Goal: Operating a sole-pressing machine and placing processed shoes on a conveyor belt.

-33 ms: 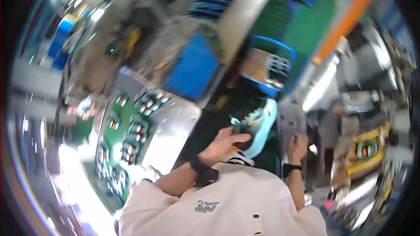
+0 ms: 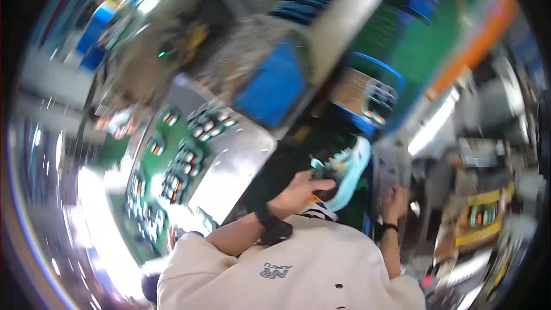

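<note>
Blurred by motion, my left hand [image 2: 301, 189] hangs in front of my body, its thumb stretched out to the right and apart from the fingers. Nothing can be made out in its grasp. Just beyond its thumb shows a light-teal shoe [image 2: 354, 175] with orange bits, apparently lower down; what joins it is hidden. My right hand [image 2: 395, 202] is at the right, with fingers loosely curled and no object visible in them. It overlaps a grey surface in the view. Dark bands circle both wrists.
At the left, a metal table [image 2: 244, 166] with a green mat [image 2: 154, 163] bears several dark pieces with white and orange parts. A blue-rimmed cart [image 2: 379, 60] holds cardboard and similar pieces. A blue panel [image 2: 275, 86] stands ahead. Yellow-edged equipment [image 2: 485, 198] is at the right.
The surroundings have shifted right and slightly down in the view. Both hands keep nearly the same pose; the right one sits slightly lower.
</note>
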A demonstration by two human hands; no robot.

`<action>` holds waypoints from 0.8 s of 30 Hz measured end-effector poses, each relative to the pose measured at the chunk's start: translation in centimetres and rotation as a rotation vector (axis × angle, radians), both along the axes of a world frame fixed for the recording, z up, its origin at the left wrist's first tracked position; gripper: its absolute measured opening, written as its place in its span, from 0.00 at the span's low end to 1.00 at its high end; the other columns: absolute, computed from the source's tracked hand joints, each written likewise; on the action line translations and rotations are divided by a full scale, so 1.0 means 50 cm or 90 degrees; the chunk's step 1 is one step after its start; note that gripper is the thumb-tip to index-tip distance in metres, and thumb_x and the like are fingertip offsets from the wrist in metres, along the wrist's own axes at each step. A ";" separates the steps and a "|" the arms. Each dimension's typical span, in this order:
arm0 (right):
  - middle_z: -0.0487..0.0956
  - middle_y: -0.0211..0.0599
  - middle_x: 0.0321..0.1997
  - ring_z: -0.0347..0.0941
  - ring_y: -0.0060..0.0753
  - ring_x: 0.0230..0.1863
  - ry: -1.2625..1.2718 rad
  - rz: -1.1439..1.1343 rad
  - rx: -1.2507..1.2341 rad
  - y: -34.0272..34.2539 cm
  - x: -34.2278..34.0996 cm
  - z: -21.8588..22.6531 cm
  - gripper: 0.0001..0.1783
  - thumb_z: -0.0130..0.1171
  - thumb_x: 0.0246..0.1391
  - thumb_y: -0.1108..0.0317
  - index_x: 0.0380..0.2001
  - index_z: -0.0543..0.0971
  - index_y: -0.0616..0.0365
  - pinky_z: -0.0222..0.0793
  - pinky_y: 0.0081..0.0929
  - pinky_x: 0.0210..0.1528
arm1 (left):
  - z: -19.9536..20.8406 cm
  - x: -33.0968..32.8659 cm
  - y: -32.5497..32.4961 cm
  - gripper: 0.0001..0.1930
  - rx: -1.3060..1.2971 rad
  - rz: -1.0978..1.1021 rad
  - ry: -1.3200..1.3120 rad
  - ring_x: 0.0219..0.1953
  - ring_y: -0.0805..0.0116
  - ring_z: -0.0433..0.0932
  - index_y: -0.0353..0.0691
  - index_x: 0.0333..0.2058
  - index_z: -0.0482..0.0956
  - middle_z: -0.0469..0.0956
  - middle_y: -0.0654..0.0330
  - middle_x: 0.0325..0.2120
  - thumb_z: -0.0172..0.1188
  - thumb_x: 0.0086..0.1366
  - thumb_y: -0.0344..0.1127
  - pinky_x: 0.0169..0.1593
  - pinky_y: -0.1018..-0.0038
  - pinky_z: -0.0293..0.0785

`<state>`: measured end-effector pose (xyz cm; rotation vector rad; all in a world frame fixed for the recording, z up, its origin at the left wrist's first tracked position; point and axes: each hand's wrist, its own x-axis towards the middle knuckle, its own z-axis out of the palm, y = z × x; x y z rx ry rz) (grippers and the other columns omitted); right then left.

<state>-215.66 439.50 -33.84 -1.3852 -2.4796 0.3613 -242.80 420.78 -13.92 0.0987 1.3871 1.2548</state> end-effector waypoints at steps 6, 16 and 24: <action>0.75 0.47 0.37 0.71 0.49 0.41 0.124 0.040 0.115 0.054 0.062 -0.071 0.07 0.56 0.54 0.73 0.37 0.78 0.63 0.68 0.37 0.44 | -0.018 -0.013 -0.188 0.15 -0.024 0.302 -0.099 0.39 0.71 0.80 0.28 0.44 0.78 0.80 0.59 0.38 0.63 0.62 0.33 0.43 0.77 0.77; 0.78 0.39 0.45 0.75 0.33 0.48 0.384 0.287 0.018 0.202 -0.524 0.418 0.11 0.55 0.63 0.72 0.47 0.75 0.65 0.70 0.26 0.51 | -0.276 -0.335 -0.542 0.17 -0.040 0.871 0.150 0.31 0.65 0.81 0.29 0.43 0.76 0.80 0.57 0.33 0.66 0.53 0.25 0.38 0.67 0.79; 0.78 0.27 0.39 0.71 0.19 0.41 0.423 0.527 0.101 -0.024 -1.084 0.890 0.06 0.57 0.61 0.74 0.41 0.77 0.63 0.65 0.16 0.45 | -0.481 -0.726 -0.678 0.29 -0.589 0.598 0.526 0.46 0.40 0.77 0.36 0.50 0.69 0.77 0.43 0.46 0.64 0.51 0.44 0.50 0.56 0.74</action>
